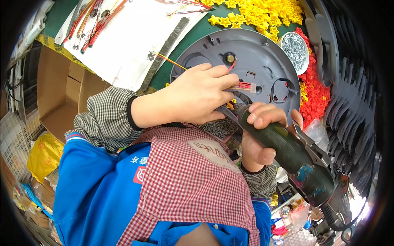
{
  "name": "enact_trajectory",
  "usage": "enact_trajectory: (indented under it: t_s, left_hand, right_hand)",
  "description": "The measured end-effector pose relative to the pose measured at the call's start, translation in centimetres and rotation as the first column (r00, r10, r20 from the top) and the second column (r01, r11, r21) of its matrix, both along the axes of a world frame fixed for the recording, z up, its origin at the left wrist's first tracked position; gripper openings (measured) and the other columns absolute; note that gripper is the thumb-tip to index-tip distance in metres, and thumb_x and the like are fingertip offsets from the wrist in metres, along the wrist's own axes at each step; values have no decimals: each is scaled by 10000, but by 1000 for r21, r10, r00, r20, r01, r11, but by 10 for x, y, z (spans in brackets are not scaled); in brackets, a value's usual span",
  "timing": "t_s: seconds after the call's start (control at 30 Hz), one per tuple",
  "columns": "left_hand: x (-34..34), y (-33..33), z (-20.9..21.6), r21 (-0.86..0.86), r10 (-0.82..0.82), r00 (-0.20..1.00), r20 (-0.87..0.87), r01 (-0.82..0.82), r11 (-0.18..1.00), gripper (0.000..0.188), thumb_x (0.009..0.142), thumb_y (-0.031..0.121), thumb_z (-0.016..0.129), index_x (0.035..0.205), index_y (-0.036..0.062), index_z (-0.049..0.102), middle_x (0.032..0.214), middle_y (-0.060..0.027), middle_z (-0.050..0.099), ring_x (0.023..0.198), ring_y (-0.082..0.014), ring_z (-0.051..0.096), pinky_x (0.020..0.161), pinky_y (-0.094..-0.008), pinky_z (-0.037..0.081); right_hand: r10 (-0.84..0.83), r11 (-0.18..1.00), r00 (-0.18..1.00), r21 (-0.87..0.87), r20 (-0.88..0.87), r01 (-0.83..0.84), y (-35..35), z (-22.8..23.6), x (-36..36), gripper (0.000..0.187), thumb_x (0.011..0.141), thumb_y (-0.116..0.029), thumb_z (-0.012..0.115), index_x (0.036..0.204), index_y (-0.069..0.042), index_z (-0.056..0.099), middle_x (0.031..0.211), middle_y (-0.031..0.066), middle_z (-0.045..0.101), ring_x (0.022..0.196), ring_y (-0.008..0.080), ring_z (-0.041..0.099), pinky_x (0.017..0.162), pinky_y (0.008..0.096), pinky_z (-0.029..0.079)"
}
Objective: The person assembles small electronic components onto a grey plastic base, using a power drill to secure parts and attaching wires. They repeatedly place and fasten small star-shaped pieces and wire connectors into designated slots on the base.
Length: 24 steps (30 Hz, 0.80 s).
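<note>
A round grey plastic shell (pixel 209 45) lies on the dark green table (pixel 57 18). My left hand (pixel 197 94) rests over its near left part with bent fingers; whatever they grip or press is hidden. Red wires with a pale connector (pixel 253 87) come out beside these fingers, and a yellow wire (pixel 176 62) runs out on the other side. My right hand (pixel 269 116) is wrapped round a dark green corded electric screwdriver (pixel 293 151) with a metal lever. The tool tilts, its tip close to my left thumb and a small yellow piece (pixel 231 104) at the shell's near edge.
A white bowl (pixel 305 68) of small metal screws stands right of the shell. Yellow star pieces (pixel 266 14) are heaped beyond it, red pieces (pixel 315 100) to the right. Grey curved parts (pixel 353 119) are stacked far right. Wire bundles (pixel 98 24) lie on a white sheet (pixel 127 41); a cardboard box (pixel 53 78) sits left.
</note>
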<state>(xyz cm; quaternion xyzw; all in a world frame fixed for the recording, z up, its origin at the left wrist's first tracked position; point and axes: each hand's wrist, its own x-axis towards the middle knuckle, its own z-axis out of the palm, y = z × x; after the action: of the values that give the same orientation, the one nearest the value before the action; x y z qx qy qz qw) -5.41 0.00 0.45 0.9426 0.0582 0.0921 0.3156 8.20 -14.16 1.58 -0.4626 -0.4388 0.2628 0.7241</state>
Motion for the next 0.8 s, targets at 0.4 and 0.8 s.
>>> enact_trajectory:
  t_s: [0.4, 0.8]
  left_hand:
    - [8, -4, -16, -47, -7, 994, -110, 2, 999, 407, 605, 171, 796, 992, 80, 708, 1149, -34, 538, 1128, -215, 480, 924, -363, 380]
    - [7, -5, -15, -13, 3, 997, -83, -4, 1000, 360, 652, 219, 798, 969, 72, 713, 1120, -39, 548, 1108, -208, 499, 903, -366, 399]
  right_hand:
    - [-35, 997, 995, 65, -92, 41, 3, 0, -6, 825, 807, -562, 744, 1283, -30, 331, 865, 127, 617, 765, 253, 625, 738, 436, 511]
    - [39, 997, 999, 64, 15, -40, 4, -1, 2, 867, 892, -531, 643, 1487, -59, 225, 853, 87, 599, 778, 214, 594, 761, 414, 485]
